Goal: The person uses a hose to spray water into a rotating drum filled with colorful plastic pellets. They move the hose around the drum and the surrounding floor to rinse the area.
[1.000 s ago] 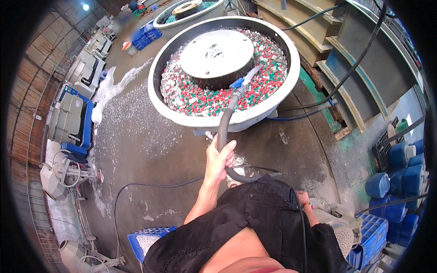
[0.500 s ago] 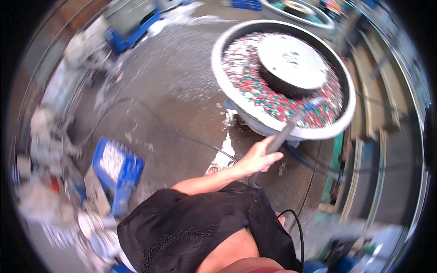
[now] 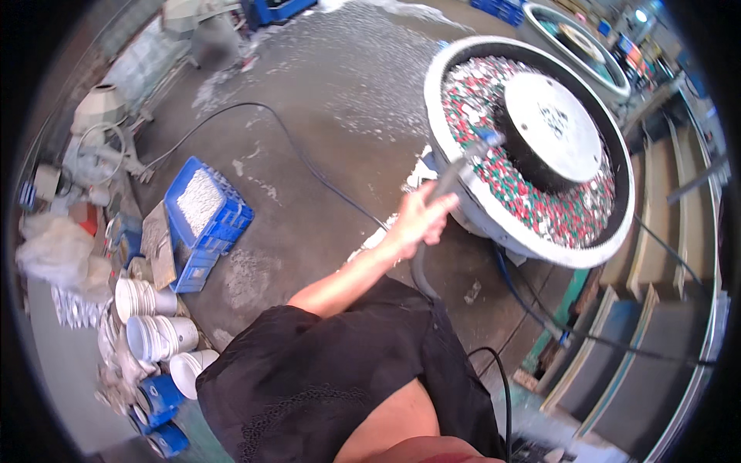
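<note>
My left hand [image 3: 421, 220], on an arm stretched forward from a black sleeve, is closed around a thick grey hose [image 3: 448, 181]. Its far end, with a bluish tip, reaches over the pale rim of a large round bowl machine [image 3: 441, 127]. Inside, a ring of small red, green and white pieces [image 3: 532, 212] surrounds a raised round white lid [image 3: 552, 127]. The tip is over the pieces, on the lid's left side. Below my hand, the hose curves down toward my black clothing. My right hand does not show.
At left a blue crate [image 3: 220, 208] holds white pellets. White buckets [image 3: 158, 337] and blue containers [image 3: 158, 397] stand at lower left. A thin black cable [image 3: 301, 158] crosses the wet floor. Slanted wooden-edged trays [image 3: 610, 355] line the right. Another round bowl [image 3: 532, 31] stands farther back.
The hose tip has swung left, from the bowl's near right part to the left of the lid. My left hand keeps its grip. The whole view has shifted and is sharper.
</note>
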`<action>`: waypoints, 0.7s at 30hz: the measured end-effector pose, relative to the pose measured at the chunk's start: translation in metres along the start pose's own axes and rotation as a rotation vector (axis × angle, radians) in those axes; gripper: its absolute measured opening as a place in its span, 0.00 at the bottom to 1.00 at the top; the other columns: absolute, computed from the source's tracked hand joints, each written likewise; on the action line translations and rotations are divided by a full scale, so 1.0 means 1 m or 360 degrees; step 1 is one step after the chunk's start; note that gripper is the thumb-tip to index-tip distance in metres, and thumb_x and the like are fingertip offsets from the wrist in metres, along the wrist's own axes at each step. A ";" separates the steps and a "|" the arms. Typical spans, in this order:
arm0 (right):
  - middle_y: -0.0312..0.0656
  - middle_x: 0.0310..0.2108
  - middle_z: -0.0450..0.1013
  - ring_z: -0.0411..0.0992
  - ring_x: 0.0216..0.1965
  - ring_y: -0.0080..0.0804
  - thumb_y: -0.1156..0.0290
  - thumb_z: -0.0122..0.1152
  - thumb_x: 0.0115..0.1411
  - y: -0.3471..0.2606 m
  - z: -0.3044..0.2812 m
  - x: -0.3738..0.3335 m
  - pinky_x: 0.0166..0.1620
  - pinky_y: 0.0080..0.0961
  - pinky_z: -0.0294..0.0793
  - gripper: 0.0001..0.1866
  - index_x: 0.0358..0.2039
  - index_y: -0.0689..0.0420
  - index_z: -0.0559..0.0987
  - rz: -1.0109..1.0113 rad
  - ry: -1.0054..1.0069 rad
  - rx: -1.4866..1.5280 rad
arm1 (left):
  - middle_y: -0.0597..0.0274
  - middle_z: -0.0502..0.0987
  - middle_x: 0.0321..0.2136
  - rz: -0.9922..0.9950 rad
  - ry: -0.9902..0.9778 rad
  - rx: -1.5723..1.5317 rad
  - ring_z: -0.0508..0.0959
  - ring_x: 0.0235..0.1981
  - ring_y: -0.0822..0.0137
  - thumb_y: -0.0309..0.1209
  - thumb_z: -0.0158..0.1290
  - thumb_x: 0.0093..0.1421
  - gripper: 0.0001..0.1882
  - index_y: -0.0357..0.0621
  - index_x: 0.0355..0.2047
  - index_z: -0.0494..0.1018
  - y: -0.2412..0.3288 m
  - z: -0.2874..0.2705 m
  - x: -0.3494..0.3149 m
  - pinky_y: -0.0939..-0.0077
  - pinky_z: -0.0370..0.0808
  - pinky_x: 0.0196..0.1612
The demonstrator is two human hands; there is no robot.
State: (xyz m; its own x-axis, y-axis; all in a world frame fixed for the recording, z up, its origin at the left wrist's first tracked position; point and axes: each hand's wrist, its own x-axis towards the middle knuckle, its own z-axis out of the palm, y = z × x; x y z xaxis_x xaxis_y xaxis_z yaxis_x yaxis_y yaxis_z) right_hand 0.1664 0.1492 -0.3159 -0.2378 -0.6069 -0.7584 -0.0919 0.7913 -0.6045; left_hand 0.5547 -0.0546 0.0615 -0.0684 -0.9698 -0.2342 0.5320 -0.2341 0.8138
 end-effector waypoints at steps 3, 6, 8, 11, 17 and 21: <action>0.40 0.16 0.69 0.65 0.11 0.26 0.74 0.47 0.55 -0.006 0.018 -0.003 0.13 0.21 0.60 0.07 0.34 0.59 0.71 0.0032 -0.0003 -0.0008 | 0.78 0.57 0.13 0.0183 0.0047 0.0063 0.55 0.09 0.84 0.30 0.56 0.55 0.27 0.41 0.53 0.57 0.020 -0.023 0.011 0.88 0.53 0.12; 0.40 0.16 0.70 0.65 0.12 0.26 0.75 0.47 0.55 -0.007 0.044 -0.009 0.13 0.21 0.61 0.08 0.36 0.59 0.71 0.0071 0.0008 0.0042 | 0.78 0.55 0.11 0.0143 0.0010 0.0039 0.55 0.10 0.84 0.29 0.55 0.56 0.19 0.41 0.46 0.62 0.038 -0.043 0.030 0.86 0.53 0.12; 0.40 0.16 0.70 0.66 0.12 0.27 0.75 0.47 0.55 -0.011 0.064 -0.010 0.14 0.21 0.62 0.10 0.37 0.60 0.71 0.0090 -0.0003 0.0070 | 0.78 0.55 0.11 0.0114 -0.0018 0.0011 0.55 0.10 0.84 0.28 0.55 0.55 0.18 0.41 0.44 0.62 0.046 -0.060 0.041 0.86 0.53 0.13; 0.41 0.16 0.70 0.66 0.12 0.27 0.76 0.47 0.55 -0.018 0.100 -0.006 0.14 0.21 0.63 0.11 0.40 0.61 0.71 0.0112 -0.0012 0.0141 | 0.78 0.54 0.11 0.0066 -0.0078 -0.0047 0.55 0.10 0.84 0.28 0.55 0.55 0.18 0.42 0.45 0.63 0.065 -0.089 0.061 0.87 0.53 0.12; 0.41 0.17 0.70 0.67 0.13 0.27 0.77 0.47 0.55 0.006 0.188 0.036 0.15 0.21 0.64 0.15 0.44 0.62 0.70 0.0066 -0.0085 0.0634 | 0.78 0.54 0.10 0.0047 -0.0256 -0.0050 0.54 0.08 0.84 0.28 0.54 0.56 0.17 0.43 0.45 0.64 0.129 -0.142 0.104 0.86 0.51 0.12; 0.42 0.21 0.71 0.68 0.14 0.28 0.77 0.46 0.56 -0.087 0.263 -0.010 0.16 0.23 0.66 0.18 0.49 0.62 0.67 0.0150 0.0013 0.0293 | 0.78 0.54 0.10 -0.0038 -0.0223 -0.0067 0.54 0.08 0.84 0.28 0.55 0.55 0.15 0.44 0.41 0.64 0.148 -0.185 0.130 0.87 0.51 0.11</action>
State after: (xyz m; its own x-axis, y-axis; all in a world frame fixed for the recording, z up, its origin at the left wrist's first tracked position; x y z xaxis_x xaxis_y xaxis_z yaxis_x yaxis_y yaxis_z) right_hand 0.4315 0.0670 -0.3197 -0.2447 -0.5299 -0.8120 0.1095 0.8170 -0.5661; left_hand 0.7806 -0.2020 0.0531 -0.1971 -0.9647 -0.1744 0.5636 -0.2571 0.7850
